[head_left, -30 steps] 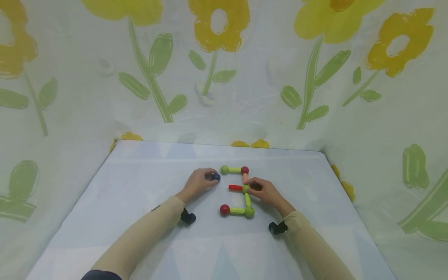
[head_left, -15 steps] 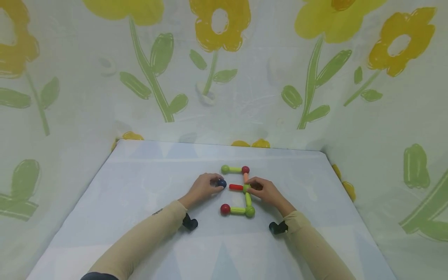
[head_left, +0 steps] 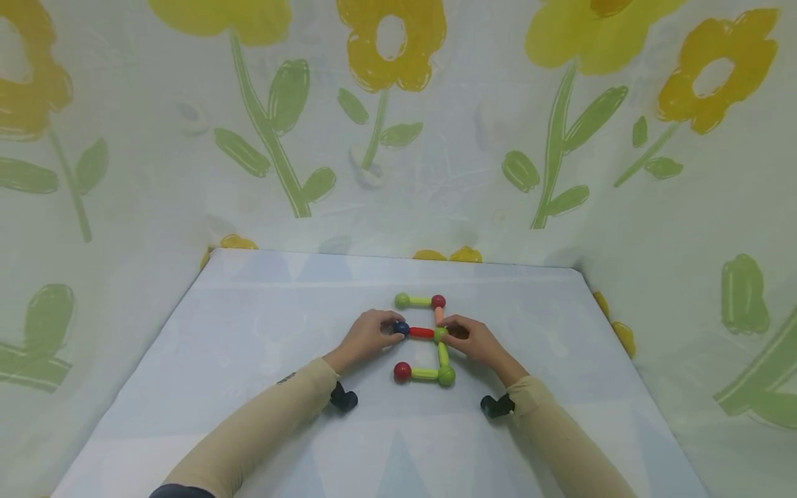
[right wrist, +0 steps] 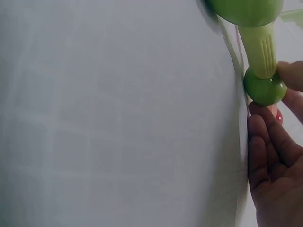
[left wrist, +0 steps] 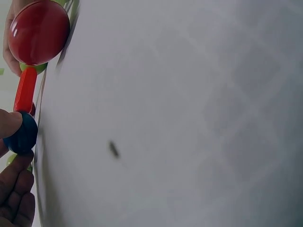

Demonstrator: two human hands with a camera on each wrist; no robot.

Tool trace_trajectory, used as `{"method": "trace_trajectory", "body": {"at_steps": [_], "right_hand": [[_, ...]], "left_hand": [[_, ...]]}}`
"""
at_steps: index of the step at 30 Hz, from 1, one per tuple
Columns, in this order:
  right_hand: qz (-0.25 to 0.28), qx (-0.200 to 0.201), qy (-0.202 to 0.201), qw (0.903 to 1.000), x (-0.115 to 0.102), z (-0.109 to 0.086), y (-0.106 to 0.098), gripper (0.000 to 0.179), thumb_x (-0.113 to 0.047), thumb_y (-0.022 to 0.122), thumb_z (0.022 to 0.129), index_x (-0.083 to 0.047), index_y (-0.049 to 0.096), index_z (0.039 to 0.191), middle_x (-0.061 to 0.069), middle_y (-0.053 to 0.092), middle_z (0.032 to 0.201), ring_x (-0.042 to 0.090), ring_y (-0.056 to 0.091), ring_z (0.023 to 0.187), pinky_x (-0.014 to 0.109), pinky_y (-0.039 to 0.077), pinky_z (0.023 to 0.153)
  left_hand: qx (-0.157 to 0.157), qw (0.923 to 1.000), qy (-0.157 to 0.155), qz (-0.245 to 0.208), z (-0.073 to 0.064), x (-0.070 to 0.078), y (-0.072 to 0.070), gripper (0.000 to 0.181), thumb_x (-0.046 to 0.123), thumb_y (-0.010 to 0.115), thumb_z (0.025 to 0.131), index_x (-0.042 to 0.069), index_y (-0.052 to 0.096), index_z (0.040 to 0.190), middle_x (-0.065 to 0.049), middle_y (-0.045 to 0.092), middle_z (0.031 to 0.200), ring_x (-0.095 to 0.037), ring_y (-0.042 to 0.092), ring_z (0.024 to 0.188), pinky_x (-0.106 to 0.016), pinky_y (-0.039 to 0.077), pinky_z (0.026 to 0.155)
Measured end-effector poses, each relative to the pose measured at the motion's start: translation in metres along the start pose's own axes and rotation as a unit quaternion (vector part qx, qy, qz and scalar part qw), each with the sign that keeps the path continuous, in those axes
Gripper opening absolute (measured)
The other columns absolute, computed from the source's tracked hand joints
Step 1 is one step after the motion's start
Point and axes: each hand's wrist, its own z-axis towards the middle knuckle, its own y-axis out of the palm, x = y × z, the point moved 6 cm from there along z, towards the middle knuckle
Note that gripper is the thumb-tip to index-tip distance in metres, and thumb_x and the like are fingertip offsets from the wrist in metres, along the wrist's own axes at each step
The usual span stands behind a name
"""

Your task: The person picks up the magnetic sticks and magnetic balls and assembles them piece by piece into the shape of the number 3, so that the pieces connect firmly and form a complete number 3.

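Observation:
My left hand (head_left: 370, 333) pinches a dark blue ball (left wrist: 23, 134) between thumb and fingers. The ball meets the free end of a red rod (head_left: 422, 333), which points left from a green ball (right wrist: 265, 89). That green ball is pinched by my right hand (head_left: 472, 339). An orange-pink rod (head_left: 438, 315) runs from it up to a red ball (head_left: 438, 301); a yellow-green rod (head_left: 443, 355) leads down to another green ball (head_left: 446, 375). Together the balls and rods form an E-like shape with its arms toward the left, lying flat on the table.
At the far arm's end sits a green ball (head_left: 402, 300) on a yellow-green rod (head_left: 420, 302). The near arm ends in a red ball (head_left: 402, 371). The white table (head_left: 299, 443) is backed and flanked by a flower-printed curtain (head_left: 436, 173).
My left hand has brought the blue ball right and toward me, from beside the far arm to the red rod's end. My right hand stays on the middle green ball.

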Motion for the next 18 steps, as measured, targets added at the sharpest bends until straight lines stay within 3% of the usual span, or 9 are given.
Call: {"method": "trace_trajectory", "body": {"at_steps": [18], "right_hand": [[-0.007,0.007,-0.001,1.0000,-0.0052,0.0021,0.0018,0.031,-0.026,0.075,0.094,-0.018,0.069,0.123,-0.004,0.069,0.105,0.015,0.060,0.092,0.032,0.051,0.083]], "left_hand": [[0.025,0.9995,-0.004,0.018,-0.0061,0.0028,-0.0032,0.036,0.026,0.081,0.089,0.018,0.073,0.122,0.004,0.071,0.105,-0.016,0.058,0.099,-0.039,0.049,0.094]]}}
